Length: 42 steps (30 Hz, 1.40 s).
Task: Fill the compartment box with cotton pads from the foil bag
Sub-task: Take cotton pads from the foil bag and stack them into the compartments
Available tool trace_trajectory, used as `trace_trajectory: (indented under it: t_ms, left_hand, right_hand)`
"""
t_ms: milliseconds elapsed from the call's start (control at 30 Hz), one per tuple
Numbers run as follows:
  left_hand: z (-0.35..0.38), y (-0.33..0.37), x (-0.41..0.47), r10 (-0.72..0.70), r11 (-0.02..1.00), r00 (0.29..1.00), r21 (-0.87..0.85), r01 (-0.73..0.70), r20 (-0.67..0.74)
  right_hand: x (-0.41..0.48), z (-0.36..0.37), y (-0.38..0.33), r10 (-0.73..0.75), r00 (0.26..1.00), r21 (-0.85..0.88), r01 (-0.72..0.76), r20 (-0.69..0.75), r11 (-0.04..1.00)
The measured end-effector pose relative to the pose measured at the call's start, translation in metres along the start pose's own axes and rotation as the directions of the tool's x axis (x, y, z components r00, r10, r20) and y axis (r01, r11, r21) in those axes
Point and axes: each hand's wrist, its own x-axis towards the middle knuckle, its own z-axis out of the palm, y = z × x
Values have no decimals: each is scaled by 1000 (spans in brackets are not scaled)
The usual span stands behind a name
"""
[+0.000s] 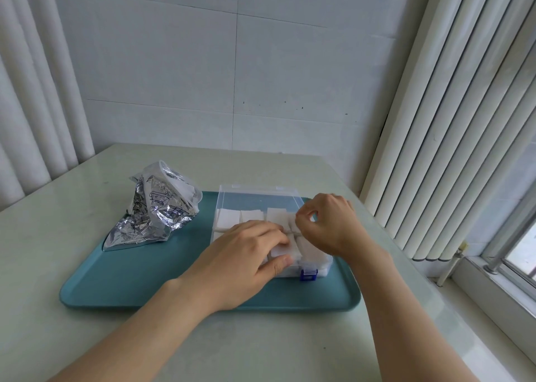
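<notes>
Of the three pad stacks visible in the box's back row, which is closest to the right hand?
The rightmost stack, just beside the right hand; the other two lie further left, toward the foil bag.

Pale bench (pixel 87 265) bearing one tray

A teal tray (pixel 130 283) with rounded corners lies flat on the glossy, pale green bench, its long side toward the person, closer to the bench's right edge than its left.
</notes>
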Motion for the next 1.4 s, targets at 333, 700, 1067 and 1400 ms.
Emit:
trace_trajectory:
  t_ms: [333, 700, 1067, 1400]
  left_hand:
    - [-26, -36, 5, -69, 985, 818, 90, 146, -570]
    - [-54, -102, -18, -786, 613, 520, -530, 585, -335]
    - [-65, -102, -19, -880, 425, 454, -656, 624, -139]
    - [-63, -124, -24, -851, 496, 481, -623, 605, -210]
  right_hand:
    - [-8, 3, -27, -101, 979, 106, 121, -176, 987]
    - [-11, 28, -113, -360, 926, 159, 374, -111, 914]
    - [29, 51, -168, -314, 948, 201, 298, 50, 933]
    - [45, 70, -185, -258, 959, -8, 261, 114, 965]
